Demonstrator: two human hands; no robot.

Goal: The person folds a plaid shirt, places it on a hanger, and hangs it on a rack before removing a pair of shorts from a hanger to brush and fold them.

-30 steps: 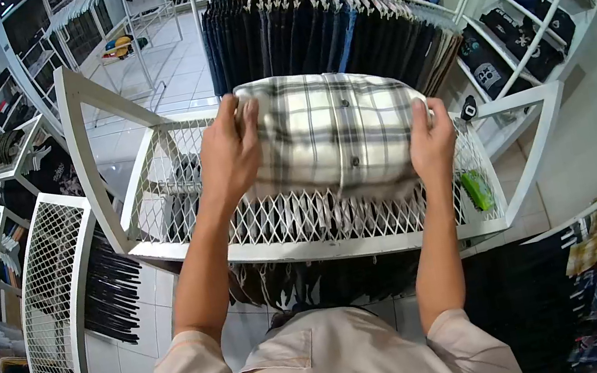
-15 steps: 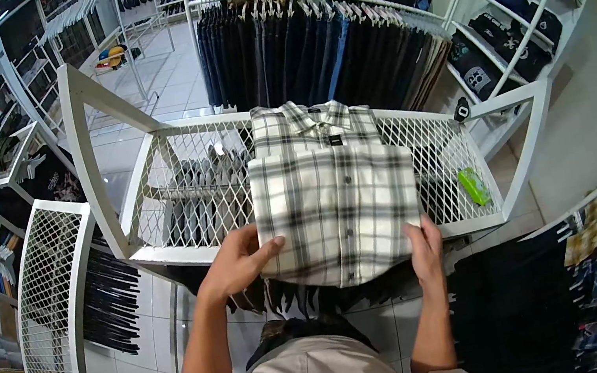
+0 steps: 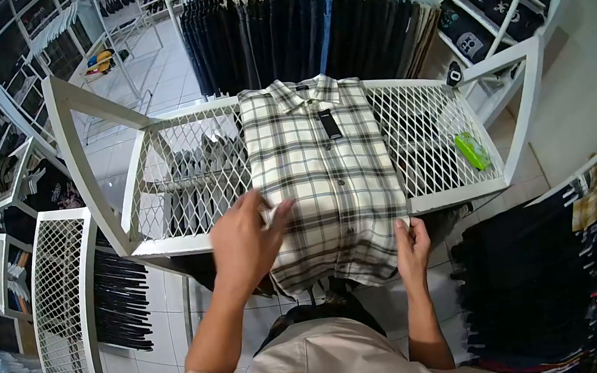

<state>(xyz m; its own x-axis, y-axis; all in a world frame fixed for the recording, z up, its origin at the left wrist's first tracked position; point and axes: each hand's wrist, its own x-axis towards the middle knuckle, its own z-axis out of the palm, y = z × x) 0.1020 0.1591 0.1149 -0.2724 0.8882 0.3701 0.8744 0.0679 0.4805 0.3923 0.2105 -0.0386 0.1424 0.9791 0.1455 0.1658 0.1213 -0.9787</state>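
Plaid shirt (image 3: 316, 171), doubled over half a second ago, now lies opened out across the mesh rack (image 3: 467, 192), front bared, hem overhanging its near edge, right hand (image 3: 411, 248) pinching its side, blurred left hand's (image 3: 241, 243) grip unclear.

head-worn view, facing forward and down, close over shirt (image 3: 312, 172)

Left hand (image 3: 244, 238) half-curled, blurred; right hand (image 3: 412, 248) nearer torso (image 3: 339, 371).
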